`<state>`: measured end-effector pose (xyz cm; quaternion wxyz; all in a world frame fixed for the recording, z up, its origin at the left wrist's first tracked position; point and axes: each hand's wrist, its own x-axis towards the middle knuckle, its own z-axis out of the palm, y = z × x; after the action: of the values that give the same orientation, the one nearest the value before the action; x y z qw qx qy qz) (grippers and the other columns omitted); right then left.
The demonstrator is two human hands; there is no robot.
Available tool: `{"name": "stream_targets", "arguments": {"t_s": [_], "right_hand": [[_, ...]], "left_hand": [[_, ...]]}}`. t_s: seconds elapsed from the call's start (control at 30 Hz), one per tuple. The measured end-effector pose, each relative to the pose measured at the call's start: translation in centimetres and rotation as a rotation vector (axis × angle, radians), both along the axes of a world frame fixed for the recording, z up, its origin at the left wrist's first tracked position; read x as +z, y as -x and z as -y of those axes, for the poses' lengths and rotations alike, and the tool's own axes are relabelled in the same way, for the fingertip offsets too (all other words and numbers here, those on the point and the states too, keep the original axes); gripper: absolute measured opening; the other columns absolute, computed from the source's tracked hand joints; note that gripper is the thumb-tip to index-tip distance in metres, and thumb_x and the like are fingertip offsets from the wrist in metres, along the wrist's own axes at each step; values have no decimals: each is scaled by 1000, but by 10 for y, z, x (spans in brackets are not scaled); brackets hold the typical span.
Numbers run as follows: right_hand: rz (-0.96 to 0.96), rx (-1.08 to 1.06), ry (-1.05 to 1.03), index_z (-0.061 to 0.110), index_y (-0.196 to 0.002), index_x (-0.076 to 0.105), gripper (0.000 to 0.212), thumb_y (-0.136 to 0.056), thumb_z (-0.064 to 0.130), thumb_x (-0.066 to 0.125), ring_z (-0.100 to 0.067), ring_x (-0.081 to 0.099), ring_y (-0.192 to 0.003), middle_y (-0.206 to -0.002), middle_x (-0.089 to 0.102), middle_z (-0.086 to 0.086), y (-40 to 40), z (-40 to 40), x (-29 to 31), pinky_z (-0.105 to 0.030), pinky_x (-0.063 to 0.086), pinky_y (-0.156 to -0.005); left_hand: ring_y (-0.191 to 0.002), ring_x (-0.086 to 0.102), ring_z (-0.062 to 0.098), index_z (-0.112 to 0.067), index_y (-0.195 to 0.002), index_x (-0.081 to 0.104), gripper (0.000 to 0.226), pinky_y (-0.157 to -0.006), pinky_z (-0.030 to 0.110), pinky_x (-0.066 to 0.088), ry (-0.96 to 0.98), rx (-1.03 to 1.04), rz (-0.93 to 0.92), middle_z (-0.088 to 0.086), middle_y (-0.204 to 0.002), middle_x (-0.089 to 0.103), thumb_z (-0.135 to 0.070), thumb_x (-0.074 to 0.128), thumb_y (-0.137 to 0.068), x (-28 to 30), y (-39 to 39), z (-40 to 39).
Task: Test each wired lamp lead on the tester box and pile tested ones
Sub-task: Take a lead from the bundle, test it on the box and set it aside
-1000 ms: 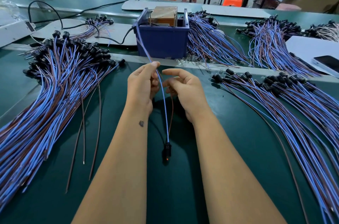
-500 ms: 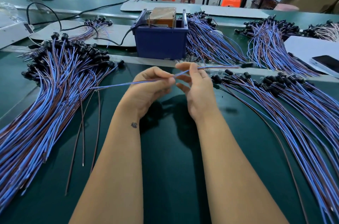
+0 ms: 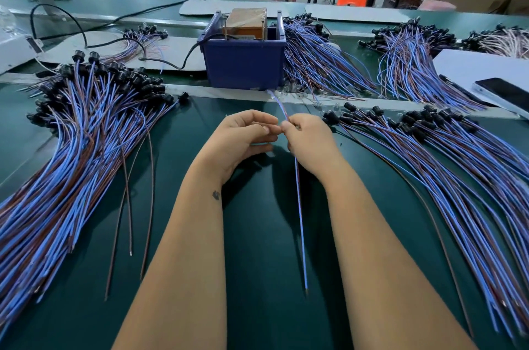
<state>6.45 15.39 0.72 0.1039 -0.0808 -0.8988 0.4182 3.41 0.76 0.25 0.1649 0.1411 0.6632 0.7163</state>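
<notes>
Tester box [image 3: 243,63] is being kept centre-back on table [image 3: 257,235]; lead piles are being spread left [image 3: 71,163] and right [image 3: 458,178]; phone [image 3: 503,92] far right.

Right hand [image 3: 310,143] apparently pinches lead [image 3: 300,223].

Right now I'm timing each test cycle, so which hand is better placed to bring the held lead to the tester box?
Right, probably. The right hand already pinches the lead, whose upper end points at the tester box. The left hand is beside it, fingers loosely curled; I cannot tell if it touches the wire.
</notes>
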Motion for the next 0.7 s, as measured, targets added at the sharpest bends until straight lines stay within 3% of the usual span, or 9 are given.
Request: {"name": "stream_targets", "arguments": {"t_s": [0.1, 0.27, 0.37, 0.5, 0.6, 0.7], "right_hand": [[146, -74, -266, 18, -103, 59, 17, -99, 29, 46, -27, 55, -92, -95, 59, -3, -8, -18, 3, -37, 46, -80], [447, -108, -655, 22, -114, 54, 22, -93, 29, 56, -30, 56, -104, -114, 62, -6, -24, -39, 28, -35, 41, -75], [361, -137, -811, 19, -125, 54, 35, -93, 33, 57, -34, 46, -119, -129, 51, -14, -22, -26, 39, -40, 41, -87], [111, -67, -706, 20, -132, 53, 42, -98, 42, 45, -32, 34, -131, -142, 40, -12, -8, 9, 28, -43, 33, -103], [179, -47, -653, 21, -142, 45, 49, -102, 45, 31, -29, 17, -144, -159, 18, -9, 4, 25, 10, -47, 19, -113], [281, -102, -610, 15, -143, 43, 57, -102, 49, 24, -29, 25, -141, -154, 32, -8, 8, 21, -1, -50, 21, -111]], "left_hand": [[-77, 68, 9, -14, -89, 68, 27, -70, 22, 57, -19, 67, 40, -3, -80, 74, 2, 47, -96, 1, 1, -2], [-69, 67, 11, -13, -84, 67, 31, -63, 23, 57, -56, 177, 100, 0, -74, 72, 2, 43, -96, 2, 2, -8], [-65, 66, 10, -13, -83, 67, 30, -61, 21, 56, -27, 232, 101, -1, -70, 70, 2, 42, -95, 1, 1, -13], [-66, 65, 11, -11, -86, 65, 30, -60, 22, 56, -42, 259, 85, 1, -70, 68, 3, 40, -94, 0, -1, -12], [-70, 65, 15, -9, -88, 63, 28, -61, 24, 57, -124, 309, 109, 6, -74, 66, 6, 40, -94, 1, -2, -9], [-73, 65, 16, -9, -88, 62, 28, -66, 26, 60, -140, 310, 114, 8, -78, 65, 5, 39, -95, 1, -3, -8]]}}
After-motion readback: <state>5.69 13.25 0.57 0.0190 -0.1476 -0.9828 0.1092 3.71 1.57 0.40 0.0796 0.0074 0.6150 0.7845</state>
